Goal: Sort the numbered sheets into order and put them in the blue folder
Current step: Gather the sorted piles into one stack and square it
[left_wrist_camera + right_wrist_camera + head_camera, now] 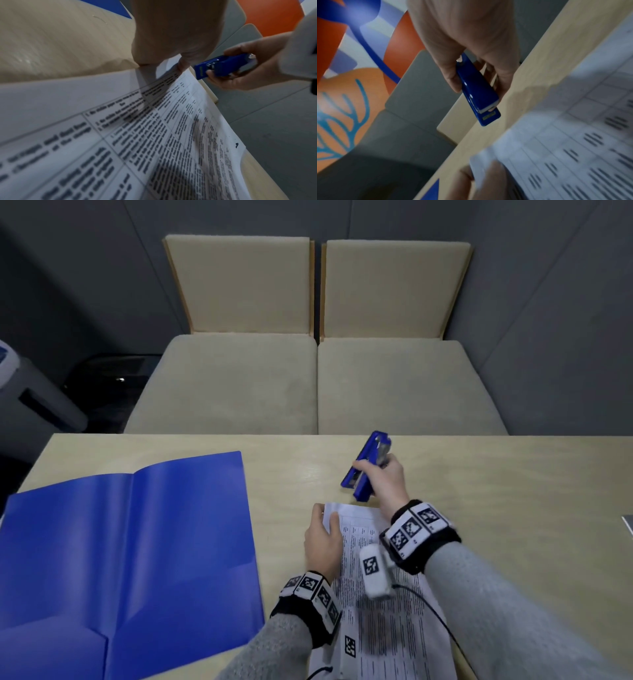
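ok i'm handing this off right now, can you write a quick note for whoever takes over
Left hand: pinches the top left corner of the printed sheets, which lie stacked on the table in front of the person.
Right hand: grips a blue stapler, held just beyond that corner and not yet on the paper.
Blue folder: lies open and flat on the table to the left, with no sheets in it.
Done: sheets gathered into one stack; their order cannot be checked from here.
Left: staple the corner if intended, then put the stack in the folder and close it.
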A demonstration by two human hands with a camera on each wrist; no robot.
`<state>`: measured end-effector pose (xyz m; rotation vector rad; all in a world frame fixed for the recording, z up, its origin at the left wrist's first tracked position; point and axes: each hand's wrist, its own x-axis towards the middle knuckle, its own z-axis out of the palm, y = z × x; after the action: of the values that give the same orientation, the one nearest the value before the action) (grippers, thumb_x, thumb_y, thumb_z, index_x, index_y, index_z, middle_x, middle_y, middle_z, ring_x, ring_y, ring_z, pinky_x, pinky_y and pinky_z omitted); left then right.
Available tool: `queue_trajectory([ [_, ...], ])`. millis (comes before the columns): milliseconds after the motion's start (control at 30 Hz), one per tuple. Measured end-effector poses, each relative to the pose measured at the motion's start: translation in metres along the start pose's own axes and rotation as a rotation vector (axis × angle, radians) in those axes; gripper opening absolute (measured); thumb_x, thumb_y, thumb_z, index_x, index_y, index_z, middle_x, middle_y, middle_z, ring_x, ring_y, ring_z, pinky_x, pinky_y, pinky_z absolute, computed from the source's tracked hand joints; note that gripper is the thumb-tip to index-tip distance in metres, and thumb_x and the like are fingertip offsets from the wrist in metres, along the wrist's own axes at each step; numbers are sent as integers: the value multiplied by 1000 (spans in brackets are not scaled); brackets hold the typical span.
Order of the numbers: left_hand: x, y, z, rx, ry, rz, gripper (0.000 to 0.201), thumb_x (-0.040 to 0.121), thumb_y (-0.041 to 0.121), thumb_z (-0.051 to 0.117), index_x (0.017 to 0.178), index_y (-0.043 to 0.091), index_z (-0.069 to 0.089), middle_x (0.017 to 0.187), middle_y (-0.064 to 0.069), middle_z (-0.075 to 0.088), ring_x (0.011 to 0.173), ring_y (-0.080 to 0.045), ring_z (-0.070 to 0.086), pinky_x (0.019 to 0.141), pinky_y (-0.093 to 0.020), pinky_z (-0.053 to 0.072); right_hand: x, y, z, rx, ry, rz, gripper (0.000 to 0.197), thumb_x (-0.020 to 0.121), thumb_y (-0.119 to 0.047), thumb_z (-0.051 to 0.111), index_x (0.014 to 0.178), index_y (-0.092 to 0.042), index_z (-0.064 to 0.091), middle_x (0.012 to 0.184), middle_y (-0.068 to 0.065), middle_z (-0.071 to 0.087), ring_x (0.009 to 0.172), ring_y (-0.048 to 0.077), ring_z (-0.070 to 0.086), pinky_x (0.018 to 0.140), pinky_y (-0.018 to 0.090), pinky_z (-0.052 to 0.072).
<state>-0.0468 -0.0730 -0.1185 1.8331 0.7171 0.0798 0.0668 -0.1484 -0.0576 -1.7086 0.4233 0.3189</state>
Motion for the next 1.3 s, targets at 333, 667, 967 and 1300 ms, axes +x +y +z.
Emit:
queue_trajectory([
  [333,4,-1,5,-5,23,78,9,95,26,41,89,19,40,65,-3,49,58,-23,47,56,-34,37,-9,11,15,-394,7,-44,30,73,-32,69,82,-12,49,75,1,57,73,24,57,69,35,47],
  [667,10,4,6,-25,37,108,9,96,22,47,88,18,45,93,-6,49,80,-13,45,70,-29,35,-7,9,28,-597,-9,-68,35,79,-37,61,97,-12,44,88,4,57,84,30,57,70,32,41],
  [967,23,-1,-3,-249,7,-56,14,88,23,63,87,21,49,82,4,59,72,-11,56,64,-26,45,-5,25,44,-744,-50,-97,43,89,-52,44,104,-13,54,100,12,64,96,34,59,73,35,39],
  [1300,20,-13,-15,-228,-22,-171,14,84,21,66,92,23,54,85,4,64,77,-14,64,76,-34,53,3,30,49,-663,-12,-76,39,89,-48,44,99,-12,55,96,11,64,81,29,53,70,33,39],
])
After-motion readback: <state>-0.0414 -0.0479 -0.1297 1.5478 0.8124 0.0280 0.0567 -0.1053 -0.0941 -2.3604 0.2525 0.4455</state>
